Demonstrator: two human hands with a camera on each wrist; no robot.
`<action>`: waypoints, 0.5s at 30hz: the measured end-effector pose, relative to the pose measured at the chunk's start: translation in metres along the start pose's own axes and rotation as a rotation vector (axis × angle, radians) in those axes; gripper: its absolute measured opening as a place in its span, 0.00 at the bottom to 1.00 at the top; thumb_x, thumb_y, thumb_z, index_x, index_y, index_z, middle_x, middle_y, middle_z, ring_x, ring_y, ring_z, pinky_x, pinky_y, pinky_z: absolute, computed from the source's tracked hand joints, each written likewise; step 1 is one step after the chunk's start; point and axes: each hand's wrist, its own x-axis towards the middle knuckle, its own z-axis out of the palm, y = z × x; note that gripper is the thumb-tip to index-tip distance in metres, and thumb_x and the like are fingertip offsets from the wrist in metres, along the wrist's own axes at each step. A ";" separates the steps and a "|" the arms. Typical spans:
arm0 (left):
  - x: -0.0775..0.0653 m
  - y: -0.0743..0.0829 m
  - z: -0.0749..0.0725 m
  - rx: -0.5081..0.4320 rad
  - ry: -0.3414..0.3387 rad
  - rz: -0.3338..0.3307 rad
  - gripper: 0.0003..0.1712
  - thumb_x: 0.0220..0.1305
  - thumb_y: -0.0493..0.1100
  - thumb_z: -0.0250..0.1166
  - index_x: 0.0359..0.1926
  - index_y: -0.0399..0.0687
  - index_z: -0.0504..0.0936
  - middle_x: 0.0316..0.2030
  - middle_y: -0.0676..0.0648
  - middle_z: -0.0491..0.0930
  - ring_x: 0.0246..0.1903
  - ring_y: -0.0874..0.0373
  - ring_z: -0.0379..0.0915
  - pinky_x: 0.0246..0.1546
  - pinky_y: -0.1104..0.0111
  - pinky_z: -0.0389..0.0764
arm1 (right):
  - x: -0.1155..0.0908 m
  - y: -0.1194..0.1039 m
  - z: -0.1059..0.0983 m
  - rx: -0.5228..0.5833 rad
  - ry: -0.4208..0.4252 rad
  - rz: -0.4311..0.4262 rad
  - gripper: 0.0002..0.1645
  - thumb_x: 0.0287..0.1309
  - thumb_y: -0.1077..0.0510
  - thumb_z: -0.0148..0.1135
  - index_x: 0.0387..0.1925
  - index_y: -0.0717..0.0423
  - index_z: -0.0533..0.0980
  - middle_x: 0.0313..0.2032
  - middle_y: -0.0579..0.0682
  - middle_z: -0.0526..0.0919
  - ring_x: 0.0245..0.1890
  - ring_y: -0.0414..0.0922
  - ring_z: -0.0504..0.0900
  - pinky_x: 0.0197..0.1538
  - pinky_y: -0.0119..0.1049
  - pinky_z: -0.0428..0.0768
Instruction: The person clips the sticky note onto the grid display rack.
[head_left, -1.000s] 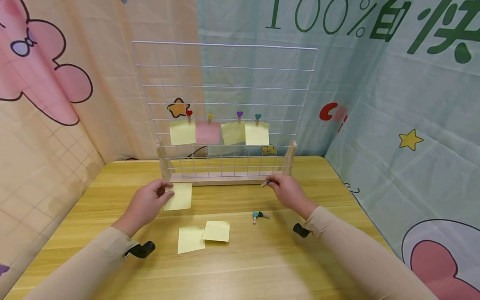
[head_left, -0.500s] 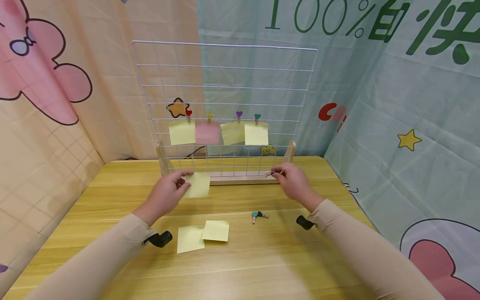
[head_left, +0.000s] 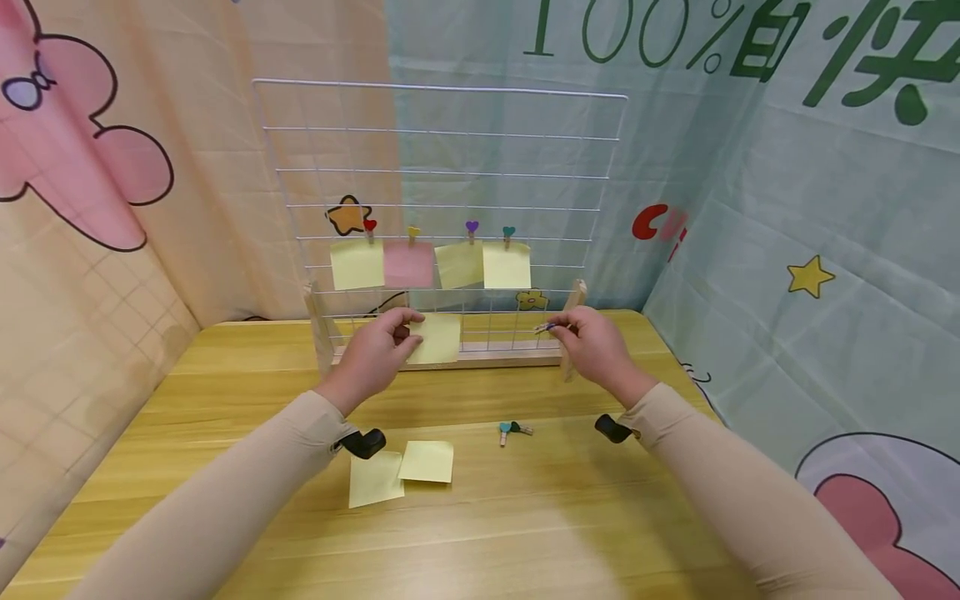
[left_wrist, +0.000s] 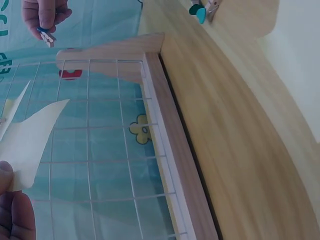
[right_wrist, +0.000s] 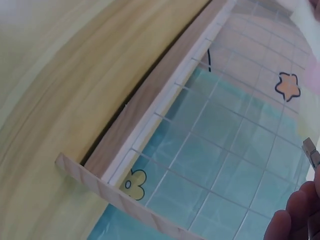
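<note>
My left hand (head_left: 378,350) pinches a yellow sticky note (head_left: 437,339) by its left edge, in front of the lower part of a white wire grid (head_left: 487,321). At the grid's right side, my right hand (head_left: 596,346) pinches a small wooden clothespin (head_left: 543,328) with a bit of dark blue on it. In the right wrist view the wooden end of that clothespin (right_wrist: 311,151) sticks out past the fingers. Along one grid wire hang a yellow note (head_left: 357,265), a pink note (head_left: 408,265) and two more yellow notes, each under a heart-topped clothespin.
Two overlapping yellow notes (head_left: 427,462) lie on the wooden table (head_left: 525,525). Right of them lie a teal-heart clothespin (head_left: 504,433) and a dark green one (head_left: 520,428). A wooden base (head_left: 510,358) with side posts carries the grid; printed curtains (head_left: 750,208) stand behind and at the sides.
My left hand has carried the yellow note up and to the right, from over the table to the grid's front. My right hand has risen slightly with the clothespin.
</note>
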 end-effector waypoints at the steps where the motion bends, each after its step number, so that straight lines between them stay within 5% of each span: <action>1: 0.004 0.003 0.001 -0.007 0.004 0.011 0.17 0.77 0.41 0.64 0.63 0.46 0.81 0.47 0.43 0.84 0.45 0.49 0.82 0.43 0.60 0.82 | 0.001 0.000 -0.002 0.003 0.005 0.000 0.12 0.75 0.59 0.63 0.50 0.61 0.86 0.45 0.58 0.86 0.38 0.51 0.80 0.40 0.41 0.79; 15: 0.057 0.043 0.027 -0.079 0.006 0.107 0.19 0.78 0.37 0.58 0.66 0.45 0.79 0.53 0.43 0.83 0.48 0.50 0.79 0.48 0.58 0.82 | 0.018 -0.001 -0.026 -0.008 0.084 0.006 0.13 0.76 0.57 0.62 0.51 0.60 0.86 0.46 0.59 0.87 0.36 0.52 0.80 0.38 0.42 0.76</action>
